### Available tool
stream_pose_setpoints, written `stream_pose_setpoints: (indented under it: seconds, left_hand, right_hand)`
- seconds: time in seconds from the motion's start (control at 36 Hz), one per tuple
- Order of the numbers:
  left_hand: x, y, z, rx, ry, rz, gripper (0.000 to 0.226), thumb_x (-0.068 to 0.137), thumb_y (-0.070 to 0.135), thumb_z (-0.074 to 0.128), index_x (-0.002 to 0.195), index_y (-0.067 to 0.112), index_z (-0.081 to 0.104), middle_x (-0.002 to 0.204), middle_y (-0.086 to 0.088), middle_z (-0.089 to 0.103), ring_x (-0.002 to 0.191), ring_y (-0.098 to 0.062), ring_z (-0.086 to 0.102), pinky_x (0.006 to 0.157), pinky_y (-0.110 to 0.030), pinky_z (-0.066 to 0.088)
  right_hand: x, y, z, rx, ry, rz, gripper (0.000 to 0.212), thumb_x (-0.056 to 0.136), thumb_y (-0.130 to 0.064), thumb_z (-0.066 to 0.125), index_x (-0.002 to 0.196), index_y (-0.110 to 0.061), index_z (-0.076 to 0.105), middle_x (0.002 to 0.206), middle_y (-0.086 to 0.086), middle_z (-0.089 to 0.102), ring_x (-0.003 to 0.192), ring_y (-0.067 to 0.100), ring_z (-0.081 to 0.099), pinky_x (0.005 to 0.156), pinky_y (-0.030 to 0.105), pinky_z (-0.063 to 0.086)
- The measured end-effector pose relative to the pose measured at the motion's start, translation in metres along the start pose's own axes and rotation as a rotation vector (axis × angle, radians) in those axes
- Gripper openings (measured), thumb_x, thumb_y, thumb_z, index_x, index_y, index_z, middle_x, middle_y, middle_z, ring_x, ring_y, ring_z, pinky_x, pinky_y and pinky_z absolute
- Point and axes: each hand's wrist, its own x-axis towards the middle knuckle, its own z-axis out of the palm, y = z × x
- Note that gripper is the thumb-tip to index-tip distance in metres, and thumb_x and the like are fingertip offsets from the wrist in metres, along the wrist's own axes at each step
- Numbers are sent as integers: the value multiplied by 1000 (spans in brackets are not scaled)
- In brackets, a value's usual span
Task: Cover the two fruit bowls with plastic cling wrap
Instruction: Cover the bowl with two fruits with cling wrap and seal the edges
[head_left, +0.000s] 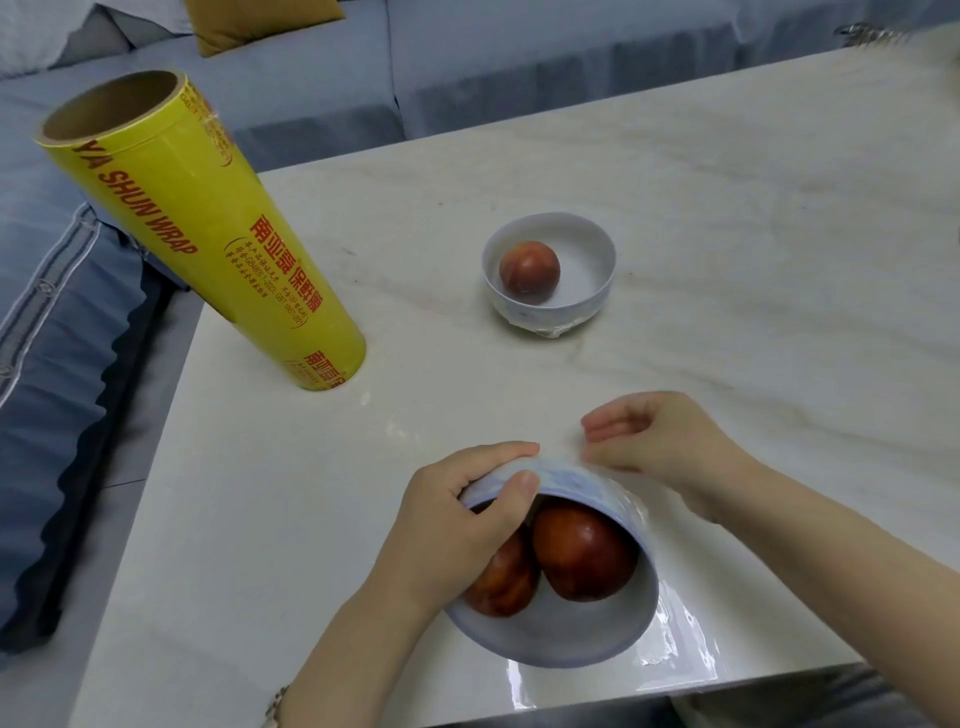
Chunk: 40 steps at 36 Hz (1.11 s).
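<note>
The tilted near bowl (571, 639), at the table's (727, 208) near edge, is gripped by its rim in the left hand (457, 525); cling film (670, 639) is pinched behind it by the right hand (660, 447).

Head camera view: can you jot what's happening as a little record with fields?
Near bowl: tilted, two red fruits inside
Left hand: grips that bowl's rim
Right hand: seems to pinch cling film behind that bowl
Far bowl: upright, one fruit, film bunched at base
Roll: yellow, standing on table
</note>
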Motion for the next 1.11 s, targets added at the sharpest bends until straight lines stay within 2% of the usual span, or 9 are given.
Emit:
stream_pose_setpoints:
  seconds: [0.08, 0.19, 0.31, 0.53, 0.67, 0.78, 0.89, 1.0, 1.11]
  left_hand:
    - [1, -2, -1, -6, 7, -8, 25, 61, 55, 52, 80, 47, 66, 88, 37, 66, 93, 12, 61, 77, -3, 42]
    - [2, -4, -1, -23, 18, -31, 28, 60, 56, 53, 82, 45, 68, 90, 35, 67, 94, 11, 61, 78, -3, 42]
    - [3, -4, -1, -13, 33, -31, 27, 60, 55, 52, 80, 45, 67, 87, 35, 68, 92, 11, 62, 77, -3, 43]
    - [3, -10, -2, -16, 100, -57, 16, 74, 36, 54, 80, 37, 69, 85, 32, 69, 89, 11, 62, 75, -2, 41]
    - [8, -8, -3, -70, 136, -127, 22, 91, 22, 57, 75, 25, 72, 76, 23, 71, 80, 12, 63, 70, -2, 41]
    - [8, -12, 2, -159, 314, -274, 39, 93, 34, 50, 62, 20, 70, 67, 7, 68, 67, -5, 60, 62, -14, 47]
    - [6, -12, 13, -279, 390, -398, 41, 95, 36, 47, 64, 20, 68, 61, 9, 67, 61, -4, 61, 60, -16, 48]
    - [9, -9, 11, -346, 293, -416, 27, 93, 23, 47, 82, 20, 72, 88, 5, 73, 85, -10, 66, 77, -24, 51]
    - [19, -8, -11, -218, 99, -311, 13, 77, 21, 55, 71, 20, 66, 84, 8, 68, 82, -7, 61, 72, -15, 46]
  right_hand:
    - [-8, -7, -15, 40, 114, -234, 26, 76, 2, 68, 69, -23, 68, 68, -10, 69, 61, -3, 63, 61, 3, 47]
    - [-36, -17, -18, 56, -84, -385, 9, 78, -18, 66, 75, -22, 73, 79, -14, 74, 74, -5, 66, 72, 4, 47]
    - [-46, -7, -3, -178, -259, -341, 33, 72, -51, 51, 89, -31, 72, 97, -19, 71, 91, -7, 63, 78, 7, 46]
    - [-30, 3, 14, -133, -312, -275, 32, 92, -41, 47, 99, -18, 68, 104, -1, 69, 98, 8, 63, 93, 25, 46]
    - [-22, 7, 13, 9, -382, -25, 68, 66, -70, 43, 96, -17, 72, 102, 4, 73, 99, 16, 67, 96, 32, 48]
    - [-21, 15, 1, 172, -296, 45, 54, 86, -53, 38, 92, -11, 72, 91, 5, 73, 84, 21, 68, 83, 28, 51]
    - [-25, 19, -4, 121, -212, -5, 42, 91, -34, 49, 74, 5, 51, 67, 7, 38, 64, 17, 32, 58, 24, 31]
    - [-24, 18, -6, 118, -202, -27, 32, 89, -25, 53, 99, 3, 64, 80, 21, 55, 75, 17, 47, 69, 27, 40]
    - [-21, 11, -2, 154, -232, -57, 19, 86, -22, 57, 93, -17, 73, 83, -2, 72, 72, 6, 65, 59, 13, 49]
